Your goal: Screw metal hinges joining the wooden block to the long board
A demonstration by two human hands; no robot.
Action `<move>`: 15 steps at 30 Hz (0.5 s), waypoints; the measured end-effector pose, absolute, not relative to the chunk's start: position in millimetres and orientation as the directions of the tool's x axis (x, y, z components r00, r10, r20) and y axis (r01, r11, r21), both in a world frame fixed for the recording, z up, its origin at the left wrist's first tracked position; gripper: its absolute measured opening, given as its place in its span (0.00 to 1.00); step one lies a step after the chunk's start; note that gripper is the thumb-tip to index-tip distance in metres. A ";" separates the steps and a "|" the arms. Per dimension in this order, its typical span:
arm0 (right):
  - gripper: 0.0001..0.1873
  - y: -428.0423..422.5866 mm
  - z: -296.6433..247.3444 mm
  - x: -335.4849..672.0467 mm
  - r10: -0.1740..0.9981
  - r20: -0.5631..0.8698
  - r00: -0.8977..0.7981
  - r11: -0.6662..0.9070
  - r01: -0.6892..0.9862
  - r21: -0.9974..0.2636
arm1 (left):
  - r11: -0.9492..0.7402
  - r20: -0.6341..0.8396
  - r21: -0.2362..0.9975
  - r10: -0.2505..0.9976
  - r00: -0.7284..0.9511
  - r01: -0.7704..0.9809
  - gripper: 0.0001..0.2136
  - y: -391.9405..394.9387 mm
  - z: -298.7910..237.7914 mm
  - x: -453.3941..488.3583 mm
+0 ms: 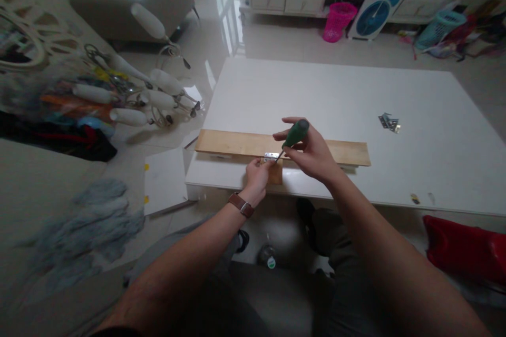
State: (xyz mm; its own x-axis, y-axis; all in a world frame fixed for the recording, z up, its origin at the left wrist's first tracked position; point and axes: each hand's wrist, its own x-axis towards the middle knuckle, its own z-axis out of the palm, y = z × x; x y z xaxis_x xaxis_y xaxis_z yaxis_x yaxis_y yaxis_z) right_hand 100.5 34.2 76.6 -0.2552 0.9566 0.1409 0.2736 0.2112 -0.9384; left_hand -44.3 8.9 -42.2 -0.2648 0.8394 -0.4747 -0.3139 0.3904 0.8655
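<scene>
My right hand [312, 155] grips a screwdriver [295, 134] with a green handle, some fingers stretched out past it. Its thin shaft slants down to a small silver hinge [271, 155]. The hinge lies where a long wooden board [237, 142] meets a small wooden block [275, 175]. My left hand [258, 176], with a brown watch strap on the wrist, has its fingertips pinched together by the hinge and the screwdriver tip. What is between those fingertips is hidden.
The long board rests on a white table [336, 89]. Several metal hinges [389, 122] lie to the right, and small bits [415, 198] near the front edge. A red stool-like object [462, 247] stands at right. A white panel [165, 181] is at left, and a bottle [269, 257] is below.
</scene>
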 end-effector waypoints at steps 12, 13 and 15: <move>0.26 36.8 74.9 95.6 0.969 0.189 -0.161 0.227 0.273 -0.935 | 0.383 -0.482 0.850 0.843 -0.241 -0.361 0.17 8.3 -39.7 -43.6; 0.26 37.0 75.2 96.8 0.963 0.177 -0.202 0.226 0.253 -0.941 | 0.382 -0.482 0.851 0.841 -0.246 -0.361 0.16 8.2 -39.4 -43.6; 0.25 37.4 75.6 98.7 0.955 0.168 -0.244 0.228 0.242 -0.943 | 0.377 -0.477 0.857 0.839 -0.263 -0.351 0.13 8.2 -38.7 -43.7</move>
